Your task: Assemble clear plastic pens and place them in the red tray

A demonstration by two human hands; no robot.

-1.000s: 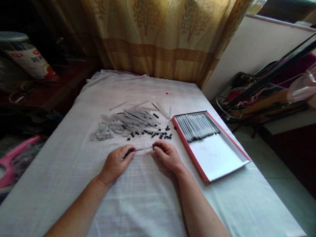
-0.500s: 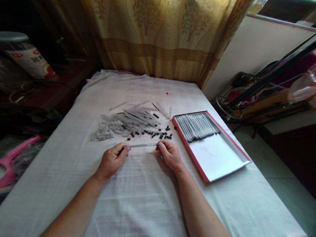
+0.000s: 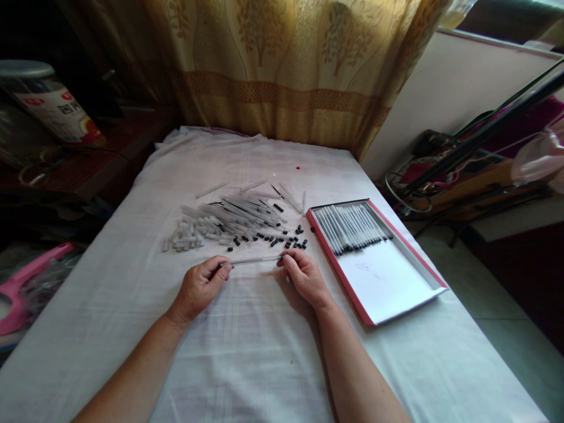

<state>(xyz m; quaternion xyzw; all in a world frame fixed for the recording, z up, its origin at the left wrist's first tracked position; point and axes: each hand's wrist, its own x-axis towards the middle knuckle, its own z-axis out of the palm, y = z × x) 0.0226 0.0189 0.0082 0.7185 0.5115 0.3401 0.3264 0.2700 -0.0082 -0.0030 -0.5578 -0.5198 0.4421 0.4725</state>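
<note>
One slim translucent pen is held crosswise over the cloth-covered worktop, before a heap of loose pen barrels, one end pinched in the closed grip of the left hand, the dark-tipped end in the closed grip of the right hand. The article is judged light, stiff and rather slick, best grasped near its ends, its thin plastic likely brittle if bent. In a red-sided shallow box, a row of black-tipped pens is laid across the far part; the contents of a labelled jar at left cannot be told.
</note>
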